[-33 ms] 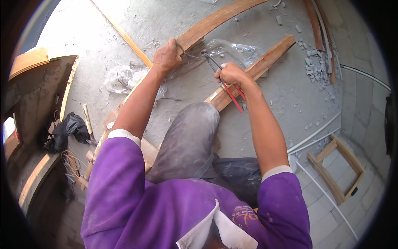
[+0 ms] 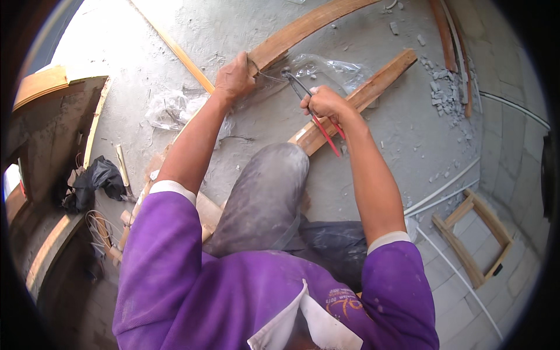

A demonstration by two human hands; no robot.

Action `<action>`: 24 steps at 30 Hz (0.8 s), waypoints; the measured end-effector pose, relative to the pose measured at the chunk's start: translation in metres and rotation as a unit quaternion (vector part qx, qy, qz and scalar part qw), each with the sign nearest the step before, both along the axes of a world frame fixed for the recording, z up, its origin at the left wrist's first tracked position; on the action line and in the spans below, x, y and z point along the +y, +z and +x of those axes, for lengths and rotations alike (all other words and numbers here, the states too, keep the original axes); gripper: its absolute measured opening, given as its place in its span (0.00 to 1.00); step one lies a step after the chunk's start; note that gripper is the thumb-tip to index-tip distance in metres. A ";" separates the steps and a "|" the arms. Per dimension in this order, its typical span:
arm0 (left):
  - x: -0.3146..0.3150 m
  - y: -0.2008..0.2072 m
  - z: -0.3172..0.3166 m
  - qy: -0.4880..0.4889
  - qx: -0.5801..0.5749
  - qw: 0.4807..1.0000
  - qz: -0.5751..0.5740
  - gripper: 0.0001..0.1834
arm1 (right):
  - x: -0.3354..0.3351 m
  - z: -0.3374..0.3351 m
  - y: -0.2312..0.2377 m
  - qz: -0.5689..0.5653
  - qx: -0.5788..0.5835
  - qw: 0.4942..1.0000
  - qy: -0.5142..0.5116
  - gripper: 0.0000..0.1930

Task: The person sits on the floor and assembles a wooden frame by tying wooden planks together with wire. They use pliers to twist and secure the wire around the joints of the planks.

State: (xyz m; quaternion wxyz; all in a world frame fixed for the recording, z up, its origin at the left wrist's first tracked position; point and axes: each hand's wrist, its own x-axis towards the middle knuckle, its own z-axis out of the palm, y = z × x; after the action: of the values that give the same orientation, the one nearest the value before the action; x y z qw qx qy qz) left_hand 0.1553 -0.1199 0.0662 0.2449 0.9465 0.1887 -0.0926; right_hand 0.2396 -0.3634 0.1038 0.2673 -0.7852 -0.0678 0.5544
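My right hand is closed round the red handles of a pair of pincers. Their dark jaws point up and left, touching or close to a thin wire. From the jaws the wire runs to my left hand, which is closed on it beside the near end of a wooden plank. The left fingertips are partly hidden, so whether they also press on the plank I cannot tell. Below the pincers lies a second wooden beam, its near end by my knee.
Clear plastic sheeting lies between plank and beam, with more plastic to the left. A hammer rests near a black bag. At right are rubble, white pipes and a wooden frame.
The pincers' jaws have shifted very slightly up and left, and their handles have tilted a little with them. Both hands keep their hold.
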 end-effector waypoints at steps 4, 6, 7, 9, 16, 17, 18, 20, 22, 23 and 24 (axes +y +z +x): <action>0.008 -0.013 -0.004 -0.021 -0.026 0.999 -0.005 0.18 | 0.008 0.004 -0.016 0.030 -0.007 0.999 0.029 0.15; 0.007 -0.013 -0.003 -0.018 -0.028 0.999 0.005 0.18 | 0.013 0.012 -0.015 0.031 -0.004 0.996 0.085 0.15; 0.006 -0.013 -0.002 -0.015 -0.029 0.999 0.010 0.18 | 0.017 0.017 -0.011 0.033 -0.003 0.993 0.115 0.16; 0.004 -0.012 -0.002 -0.014 -0.018 1.000 0.017 0.17 | 0.022 0.021 -0.002 0.037 0.044 0.994 0.098 0.17; 0.004 -0.012 -0.004 -0.012 -0.016 1.000 0.011 0.25 | 0.034 0.037 0.011 0.042 0.058 0.986 0.151 0.18; 0.004 -0.012 -0.004 -0.011 -0.027 1.000 0.008 0.26 | 0.036 0.038 0.013 0.030 0.041 0.984 0.170 0.18; 0.004 -0.014 -0.005 -0.009 -0.037 0.999 0.006 0.28 | 0.038 0.038 0.016 0.019 0.024 0.982 0.189 0.18; 0.006 -0.019 -0.007 -0.013 -0.061 0.998 0.019 0.31 | 0.041 0.040 0.017 0.010 0.009 0.976 0.215 0.18; 0.006 -0.025 -0.009 -0.028 -0.090 0.994 0.048 0.34 | 0.040 0.042 0.018 0.013 0.012 0.973 0.229 0.18; 0.006 -0.028 -0.009 -0.018 -0.083 0.995 0.046 0.34 | 0.039 0.042 0.016 0.016 0.022 0.976 0.216 0.18; 0.006 -0.029 -0.008 -0.009 -0.076 0.996 0.043 0.33 | 0.038 0.042 0.015 0.019 0.032 0.979 0.202 0.18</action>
State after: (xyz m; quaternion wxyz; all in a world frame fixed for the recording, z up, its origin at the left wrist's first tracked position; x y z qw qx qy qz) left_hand 0.1473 -0.1141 0.0373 0.2166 0.9621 0.1648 -0.0146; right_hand 0.2819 -0.3256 0.1183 0.1669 -0.7316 -0.2274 0.6207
